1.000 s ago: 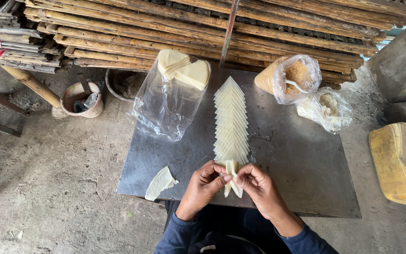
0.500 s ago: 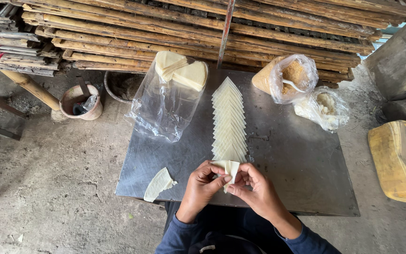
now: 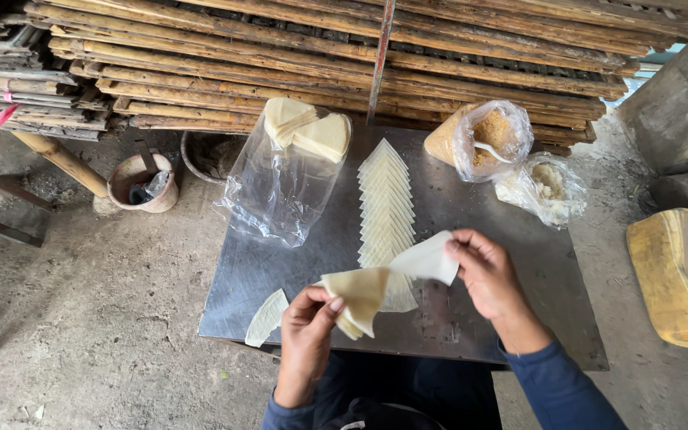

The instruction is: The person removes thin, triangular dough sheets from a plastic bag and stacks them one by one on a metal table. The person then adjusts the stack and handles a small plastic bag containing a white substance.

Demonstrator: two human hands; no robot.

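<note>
My left hand (image 3: pixel 306 334) pinches the pale triangular wrapper stack (image 3: pixel 360 296); right hand (image 3: pixel 483 271) peels off one thin white sheet (image 3: pixel 428 260). I'd say tugging hard could tear it.

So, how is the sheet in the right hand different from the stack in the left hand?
The sheet is one thin white piece, pinched by the right hand and lifted clear. The stack is several yellowish pieces fanned together in the left hand. Both are thin pale wrappers held above the metal table.
</note>
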